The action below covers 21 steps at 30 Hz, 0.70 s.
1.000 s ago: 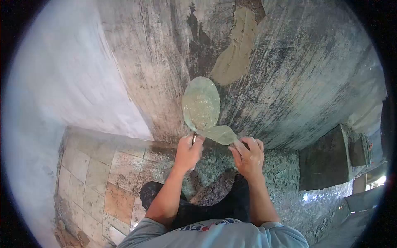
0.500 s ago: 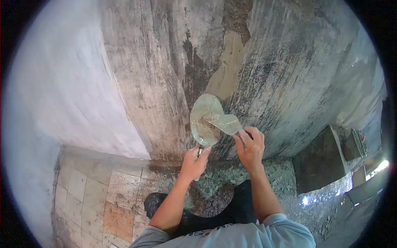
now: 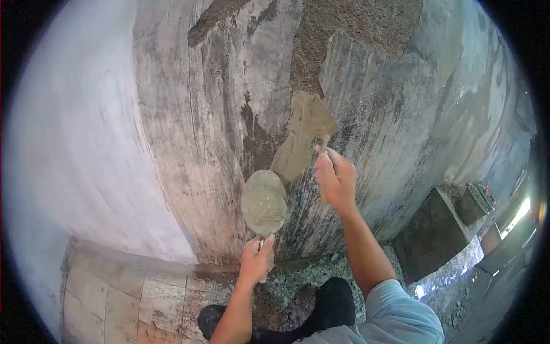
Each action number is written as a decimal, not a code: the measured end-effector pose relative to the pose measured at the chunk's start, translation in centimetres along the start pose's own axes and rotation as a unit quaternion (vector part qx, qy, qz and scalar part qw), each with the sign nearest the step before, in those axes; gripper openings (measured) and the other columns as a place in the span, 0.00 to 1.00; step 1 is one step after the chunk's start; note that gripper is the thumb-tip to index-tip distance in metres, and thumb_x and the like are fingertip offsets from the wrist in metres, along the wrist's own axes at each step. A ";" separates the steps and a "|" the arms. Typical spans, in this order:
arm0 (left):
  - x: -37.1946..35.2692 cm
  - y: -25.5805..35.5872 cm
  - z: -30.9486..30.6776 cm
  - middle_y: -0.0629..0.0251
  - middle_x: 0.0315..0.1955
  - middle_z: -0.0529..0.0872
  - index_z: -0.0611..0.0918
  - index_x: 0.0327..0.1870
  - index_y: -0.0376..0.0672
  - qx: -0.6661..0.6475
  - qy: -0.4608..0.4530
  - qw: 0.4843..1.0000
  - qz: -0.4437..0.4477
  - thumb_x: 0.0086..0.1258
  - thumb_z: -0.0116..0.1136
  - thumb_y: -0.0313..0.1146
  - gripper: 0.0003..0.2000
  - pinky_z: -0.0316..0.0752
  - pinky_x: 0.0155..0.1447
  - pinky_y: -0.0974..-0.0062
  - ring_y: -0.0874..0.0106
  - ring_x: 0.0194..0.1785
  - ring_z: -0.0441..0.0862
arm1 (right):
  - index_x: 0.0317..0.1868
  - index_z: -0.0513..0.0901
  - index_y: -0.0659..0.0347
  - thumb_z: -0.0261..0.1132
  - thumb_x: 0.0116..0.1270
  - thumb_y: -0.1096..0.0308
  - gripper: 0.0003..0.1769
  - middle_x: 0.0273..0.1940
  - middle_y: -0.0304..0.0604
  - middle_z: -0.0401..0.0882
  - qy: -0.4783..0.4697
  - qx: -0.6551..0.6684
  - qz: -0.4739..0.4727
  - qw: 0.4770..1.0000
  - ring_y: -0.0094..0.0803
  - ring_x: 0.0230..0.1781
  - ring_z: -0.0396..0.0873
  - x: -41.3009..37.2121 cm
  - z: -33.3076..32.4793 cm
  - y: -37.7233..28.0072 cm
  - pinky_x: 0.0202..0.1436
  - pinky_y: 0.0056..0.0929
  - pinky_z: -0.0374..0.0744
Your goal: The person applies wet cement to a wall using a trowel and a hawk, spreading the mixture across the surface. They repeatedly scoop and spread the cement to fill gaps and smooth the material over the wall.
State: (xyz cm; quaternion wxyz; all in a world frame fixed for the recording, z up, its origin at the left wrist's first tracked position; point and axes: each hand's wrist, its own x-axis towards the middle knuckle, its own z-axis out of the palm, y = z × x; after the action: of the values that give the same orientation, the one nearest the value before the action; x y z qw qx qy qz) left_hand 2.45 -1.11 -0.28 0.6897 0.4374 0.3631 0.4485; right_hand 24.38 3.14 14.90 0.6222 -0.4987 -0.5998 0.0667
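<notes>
My left hand (image 3: 256,261) is closed around the short handle of a round mortar scoop (image 3: 264,203), held low before the wall (image 3: 212,149). Grey-brown wet mortar lies in the scoop. My right hand (image 3: 337,182) grips a trowel (image 3: 322,142) by its handle, up against the wall. The trowel's blade is hard to tell from the wet mortar patch (image 3: 293,152) around it. That patch runs downward from a rough, bare strip (image 3: 307,66) to just behind the scoop's upper edge.
White plaster (image 3: 97,132) covers the wall's left part. At the lower left are floor tiles (image 3: 123,304); rubble (image 3: 286,295) lies along the wall's foot around a dark boot (image 3: 334,304). A dark, box-like block (image 3: 433,235) stands at the right.
My right hand has moved up with the trowel, from over the scoop to the mortar patch. The scoop now sits lower in view and shows a smoother surface. The view has tilted upward.
</notes>
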 end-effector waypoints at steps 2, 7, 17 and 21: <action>-0.7 1.1 0.3 0.77 0.16 0.66 0.72 0.33 0.45 -0.013 0.021 1.000 -0.014 0.84 0.59 0.42 0.17 0.59 0.18 0.74 0.81 0.14 0.62 | 0.54 0.86 0.68 0.58 0.83 0.60 0.19 0.30 0.36 0.81 -0.040 0.076 0.058 0.995 0.22 0.24 0.77 1.3 1.2 1.4 0.29 0.28 0.76; -1.3 1.6 -0.4 0.75 0.15 0.66 0.68 0.31 0.47 -0.002 0.058 0.997 -0.041 0.84 0.58 0.42 0.19 0.59 0.17 0.74 0.80 0.12 0.62 | 0.55 0.85 0.70 0.56 0.85 0.60 0.20 0.26 0.36 0.77 -0.040 0.121 0.130 0.983 0.21 0.18 0.73 -1.7 3.1 3.1 0.23 0.27 0.72; -1.7 0.1 -1.1 0.73 0.16 0.68 0.68 0.29 0.47 0.026 0.092 0.995 -0.024 0.84 0.59 0.43 0.20 0.59 0.15 0.73 0.77 0.12 0.65 | 0.53 0.84 0.71 0.52 0.86 0.59 0.23 0.25 0.37 0.76 -0.060 0.142 0.085 0.984 0.22 0.17 0.73 0.4 -0.8 -0.7 0.19 0.27 0.71; -1.2 -0.2 -1.2 0.73 0.15 0.67 0.68 0.29 0.47 0.019 0.089 0.996 -0.027 0.84 0.59 0.44 0.20 0.59 0.15 0.73 0.78 0.12 0.64 | 0.53 0.84 0.71 0.53 0.85 0.57 0.22 0.25 0.36 0.76 -0.100 0.150 0.110 0.977 0.21 0.17 0.73 3.5 -0.4 -1.4 0.19 0.26 0.71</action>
State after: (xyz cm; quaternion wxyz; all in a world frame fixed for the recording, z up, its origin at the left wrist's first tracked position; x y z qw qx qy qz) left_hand 1.08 -1.94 -0.76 0.6582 0.3988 0.4429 0.4599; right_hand 24.94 4.62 18.39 0.6154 -0.4533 -0.5840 0.2735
